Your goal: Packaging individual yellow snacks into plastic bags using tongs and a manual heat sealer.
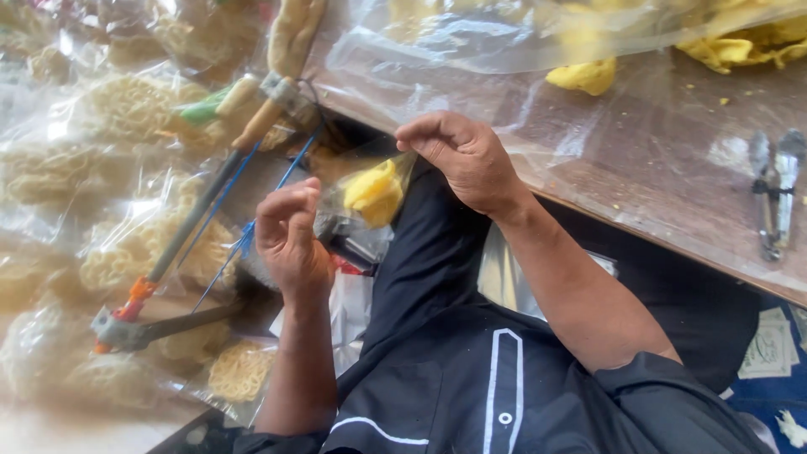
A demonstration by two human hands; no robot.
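Observation:
A small clear plastic bag [370, 195] with a yellow snack piece inside hangs between my two hands above my lap. My left hand [290, 237] pinches the bag's left side, fingers curled, close to a blue string [244, 229]. My right hand [466, 158] grips the bag's top right edge with closed fingers. The bag's neck is partly hidden by my fingers.
A long-handled metal tool [189, 220] with orange fittings lies at left over several bags of pale noodle-like crackers [134, 109]. A wooden table [656, 193] under clear plastic holds yellow snack pieces [584, 76] and metal tongs [773, 202] at right.

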